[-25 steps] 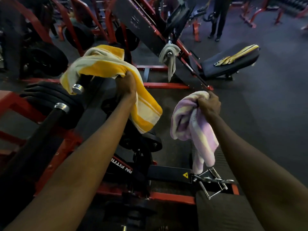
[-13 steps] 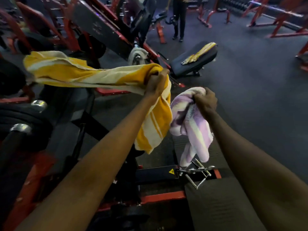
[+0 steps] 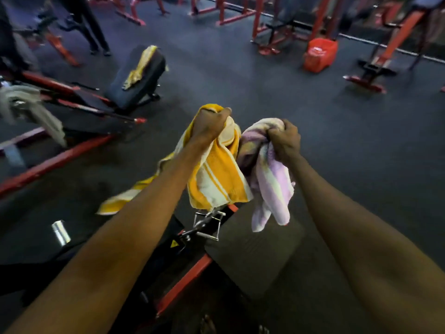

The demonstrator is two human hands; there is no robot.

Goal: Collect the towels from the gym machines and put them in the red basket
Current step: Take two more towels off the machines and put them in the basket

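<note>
Our left hand [image 3: 209,125] is closed in a fist around a bunched yellow and cream striped towel [image 3: 214,174], which hangs down from the grip and trails off to the left under our forearm. Our right hand [image 3: 284,142] is clenched on a lilac and white striped towel [image 3: 272,186], which droops below the fist. The two towels touch where they hang side by side, and both arms reach forward at about chest height.

Just below the towels we see a metal cable handle [image 3: 208,224] lying on a black and red machine frame [image 3: 185,280].

Farther out on the left, a grey towel [image 3: 26,104] is draped over the end of a red machine, blurred. Beyond it stands a black padded bench [image 3: 134,80] with another yellow towel [image 3: 139,66] lying along its top.

Across the dark floor [image 3: 240,88], well apart from our hands at the upper right, sits the red basket [image 3: 320,55], beside red rack legs. At the far upper left we see the legs of a person [image 3: 92,25] standing.
</note>
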